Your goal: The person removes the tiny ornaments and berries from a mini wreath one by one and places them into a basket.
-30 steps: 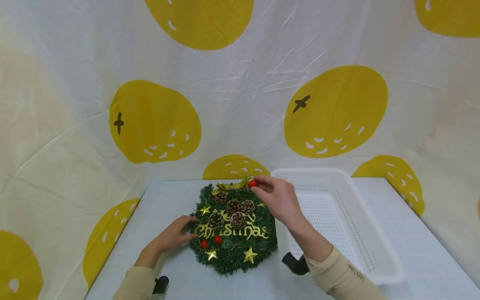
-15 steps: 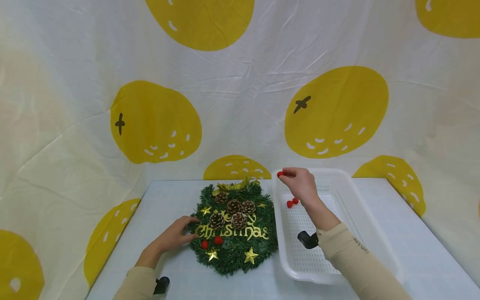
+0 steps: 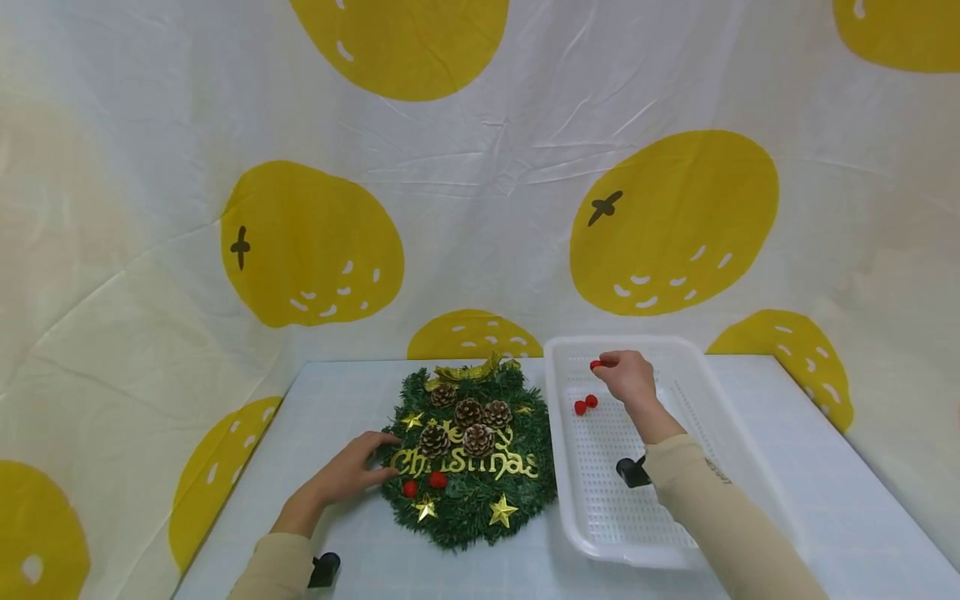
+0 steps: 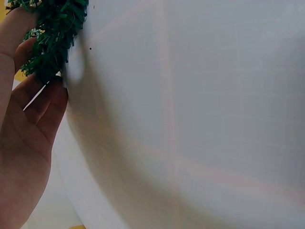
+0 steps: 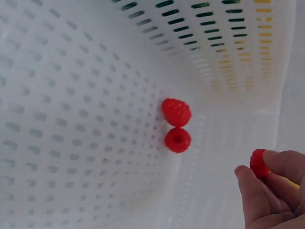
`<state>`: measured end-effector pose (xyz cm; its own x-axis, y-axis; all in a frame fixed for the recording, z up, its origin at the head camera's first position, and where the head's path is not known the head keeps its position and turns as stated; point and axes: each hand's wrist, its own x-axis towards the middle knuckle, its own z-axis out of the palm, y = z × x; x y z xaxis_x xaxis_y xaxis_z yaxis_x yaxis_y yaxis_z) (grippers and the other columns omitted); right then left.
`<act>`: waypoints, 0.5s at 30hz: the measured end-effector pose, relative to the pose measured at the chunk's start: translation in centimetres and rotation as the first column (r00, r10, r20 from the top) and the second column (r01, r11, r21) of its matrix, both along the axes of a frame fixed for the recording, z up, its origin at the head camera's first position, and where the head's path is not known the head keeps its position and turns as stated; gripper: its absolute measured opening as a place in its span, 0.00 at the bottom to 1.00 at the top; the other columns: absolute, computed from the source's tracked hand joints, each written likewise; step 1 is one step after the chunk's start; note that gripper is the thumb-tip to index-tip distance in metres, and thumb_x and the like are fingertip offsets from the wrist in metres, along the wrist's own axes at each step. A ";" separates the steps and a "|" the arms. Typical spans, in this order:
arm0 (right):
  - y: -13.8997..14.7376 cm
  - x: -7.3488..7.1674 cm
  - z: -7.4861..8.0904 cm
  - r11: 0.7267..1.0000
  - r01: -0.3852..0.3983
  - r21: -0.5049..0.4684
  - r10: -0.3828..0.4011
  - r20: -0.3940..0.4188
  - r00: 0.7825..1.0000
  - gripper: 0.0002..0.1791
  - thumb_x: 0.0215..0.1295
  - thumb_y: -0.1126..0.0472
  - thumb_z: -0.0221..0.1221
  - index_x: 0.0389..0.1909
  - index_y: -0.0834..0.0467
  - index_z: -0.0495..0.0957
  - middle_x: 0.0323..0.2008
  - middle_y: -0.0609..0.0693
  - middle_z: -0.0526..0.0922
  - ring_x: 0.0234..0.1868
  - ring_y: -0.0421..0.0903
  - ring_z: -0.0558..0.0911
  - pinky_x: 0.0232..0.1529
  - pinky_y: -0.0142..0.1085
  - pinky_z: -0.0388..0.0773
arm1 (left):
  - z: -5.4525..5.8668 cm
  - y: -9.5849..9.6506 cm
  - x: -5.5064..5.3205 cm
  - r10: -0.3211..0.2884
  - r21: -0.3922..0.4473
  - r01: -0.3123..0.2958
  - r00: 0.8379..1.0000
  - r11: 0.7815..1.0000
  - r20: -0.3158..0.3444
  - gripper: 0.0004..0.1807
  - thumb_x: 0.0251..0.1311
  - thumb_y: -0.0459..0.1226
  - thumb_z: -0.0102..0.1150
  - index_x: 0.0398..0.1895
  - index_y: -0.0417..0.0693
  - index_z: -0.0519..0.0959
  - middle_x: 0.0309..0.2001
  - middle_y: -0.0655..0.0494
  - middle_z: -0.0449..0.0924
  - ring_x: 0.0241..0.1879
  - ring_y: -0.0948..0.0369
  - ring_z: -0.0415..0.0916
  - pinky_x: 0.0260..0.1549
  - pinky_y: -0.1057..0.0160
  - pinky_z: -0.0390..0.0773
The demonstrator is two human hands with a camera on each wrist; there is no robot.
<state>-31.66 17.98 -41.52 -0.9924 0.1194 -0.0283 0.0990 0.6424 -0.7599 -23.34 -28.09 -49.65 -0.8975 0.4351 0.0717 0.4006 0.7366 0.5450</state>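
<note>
Basket wall [image 5: 204,45] separates wreath [image 3: 468,493] from two loose raspberries [image 5: 177,113].

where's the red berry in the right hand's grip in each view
Head: the held berry is right of centre, just below mid-height.
Left wrist: not in it.
Right wrist: near the right edge, below mid-height.
Shared by head and right wrist: two loose red berries in the white basket.

I have on view: one creased pale backdrop [image 3: 480,250], printed with large yellow fruits [image 3: 675,250]; one white table [image 3: 345,396], softly lit, faint pink lines [image 4: 168,95] crossing its top.
</note>
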 end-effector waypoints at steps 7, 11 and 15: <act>1.3 -0.5 -1.8 0.999 -0.022 0.044 0.019 0.061 0.998 0.22 0.67 0.63 0.58 0.58 0.71 0.74 0.56 0.68 0.76 0.56 0.65 0.74 0.54 0.52 0.76 | 0.1 0.1 0.1 0.011 -0.005 -0.011 1.000 1.000 0.014 0.29 0.64 0.50 0.62 0.61 0.43 0.72 0.58 0.45 0.73 0.60 0.43 0.69 0.58 0.40 0.68; 1.6 -0.7 -2.7 0.996 -0.038 0.076 0.031 0.093 0.995 0.22 0.66 0.64 0.59 0.57 0.72 0.75 0.54 0.68 0.78 0.53 0.63 0.76 0.52 0.51 0.77 | 0.0 0.1 0.0 0.016 -0.008 -0.016 1.000 1.000 0.015 0.29 0.63 0.50 0.62 0.61 0.43 0.73 0.58 0.45 0.73 0.60 0.43 0.69 0.58 0.40 0.68; 1.8 -0.8 -3.2 0.995 -0.041 0.095 0.033 0.091 0.995 0.21 0.64 0.65 0.60 0.56 0.72 0.76 0.51 0.68 0.79 0.50 0.62 0.78 0.50 0.49 0.78 | -0.1 0.1 -0.1 0.019 -0.010 -0.019 1.000 1.000 0.013 0.29 0.63 0.50 0.63 0.61 0.43 0.73 0.58 0.45 0.73 0.60 0.44 0.69 0.58 0.40 0.68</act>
